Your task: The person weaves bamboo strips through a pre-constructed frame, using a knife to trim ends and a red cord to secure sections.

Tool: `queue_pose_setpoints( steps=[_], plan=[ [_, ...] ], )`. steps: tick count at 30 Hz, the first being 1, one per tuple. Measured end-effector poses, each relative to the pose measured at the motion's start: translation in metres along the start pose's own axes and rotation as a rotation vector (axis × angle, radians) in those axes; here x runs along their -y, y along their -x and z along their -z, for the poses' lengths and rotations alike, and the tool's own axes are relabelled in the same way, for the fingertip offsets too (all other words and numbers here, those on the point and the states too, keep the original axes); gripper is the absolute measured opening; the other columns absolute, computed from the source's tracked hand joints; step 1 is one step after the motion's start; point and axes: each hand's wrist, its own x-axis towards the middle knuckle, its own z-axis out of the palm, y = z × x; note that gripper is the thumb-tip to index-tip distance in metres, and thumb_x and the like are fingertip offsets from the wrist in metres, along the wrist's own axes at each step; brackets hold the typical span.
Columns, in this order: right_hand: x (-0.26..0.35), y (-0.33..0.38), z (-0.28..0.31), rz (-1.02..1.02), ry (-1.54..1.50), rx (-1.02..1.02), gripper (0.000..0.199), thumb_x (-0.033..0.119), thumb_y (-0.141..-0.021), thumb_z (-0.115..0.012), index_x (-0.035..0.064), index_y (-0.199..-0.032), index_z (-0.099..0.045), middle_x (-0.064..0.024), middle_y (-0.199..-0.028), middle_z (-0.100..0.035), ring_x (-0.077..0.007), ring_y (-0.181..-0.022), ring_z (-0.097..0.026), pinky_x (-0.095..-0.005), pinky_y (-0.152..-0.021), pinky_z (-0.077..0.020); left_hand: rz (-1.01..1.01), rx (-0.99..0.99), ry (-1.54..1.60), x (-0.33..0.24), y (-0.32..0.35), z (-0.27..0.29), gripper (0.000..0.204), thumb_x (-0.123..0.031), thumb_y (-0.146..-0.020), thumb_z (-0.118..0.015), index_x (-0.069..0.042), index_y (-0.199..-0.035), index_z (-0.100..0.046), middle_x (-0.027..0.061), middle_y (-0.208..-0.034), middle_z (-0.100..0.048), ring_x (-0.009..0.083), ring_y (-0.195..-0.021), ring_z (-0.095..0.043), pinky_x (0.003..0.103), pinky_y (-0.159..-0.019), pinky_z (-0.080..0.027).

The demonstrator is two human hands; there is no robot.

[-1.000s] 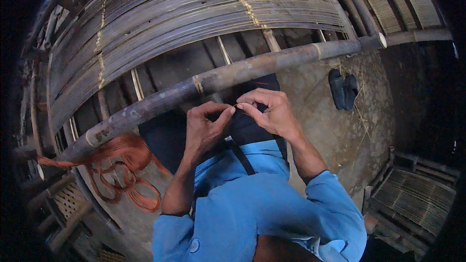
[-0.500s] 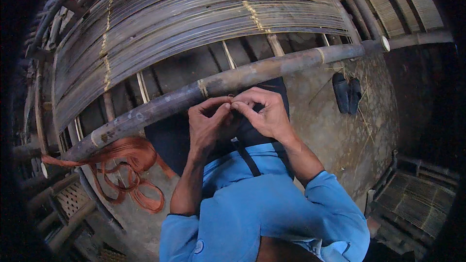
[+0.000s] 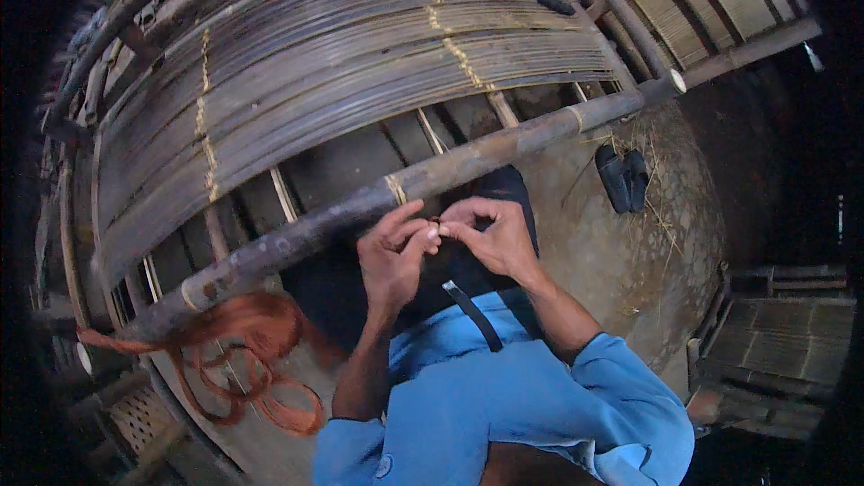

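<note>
My left hand and my right hand meet over my lap, just on the near side of a thick bamboo pole. Thumb and forefinger of each are pinched together, the tips almost touching. A tiny reddish-brown bit shows at the fingertips, too small to name. The other fingers of the left hand stand slightly raised. Left of my legs hangs a bundle of orange-brown fibre, draped by the pole's left end, with loose loops below it.
Beyond the pole lies a slatted bamboo platform tied with pale lashings. A pair of dark sandals rests on the earthen floor to the right, beside scattered straw. A low bamboo seat stands at the lower right.
The view has shifted, so the platform and sandals sit further left. The left hand's fingers have lifted and spread a little; both hands keep their pinch together.
</note>
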Motion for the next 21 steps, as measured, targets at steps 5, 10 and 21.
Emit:
queue_pose_setpoints(
  steps=[5, 10, 21],
  plan=[
    [0.022, 0.015, -0.013, 0.049, 0.055, 0.045, 0.016, 0.007, -0.087, -0.076, -0.0028, -0.100, -0.075, -0.0105, -0.092, -0.075, -0.0132, -0.084, -0.068, -0.0287, -0.076, -0.0537, -0.059, 0.088, -0.278, -0.011, 0.008, 0.019, 0.036, 0.000, -0.092, -0.066, 0.008, -0.127, -0.062, 0.0106, -0.094, -0.075, 0.0126, -0.079, -0.068, 0.026, -0.074, -0.056],
    [0.031, 0.035, -0.025, 0.033, 0.107, -0.115, 0.009, 0.007, -0.086, -0.076, -0.0008, -0.091, -0.077, -0.0101, -0.090, -0.076, -0.0157, -0.082, -0.070, -0.0299, -0.075, -0.0549, 0.013, 0.159, -0.091, -0.012, 0.012, 0.022, 0.032, 0.004, -0.091, -0.068, 0.009, -0.122, -0.062, 0.0143, -0.095, -0.075, 0.0142, -0.082, -0.071, 0.027, -0.075, -0.059],
    [0.038, 0.038, -0.030, 0.222, 0.133, -0.093, 0.011, 0.007, -0.087, -0.072, 0.0004, -0.095, -0.069, -0.0140, -0.089, -0.071, -0.0281, -0.081, -0.071, -0.0374, -0.074, -0.0554, 0.307, 0.298, 0.416, 0.021, -0.009, 0.041, 0.029, 0.001, -0.092, -0.067, 0.005, -0.120, -0.063, 0.0104, -0.092, -0.071, 0.0116, -0.071, -0.063, 0.022, -0.059, -0.049]
  ],
)
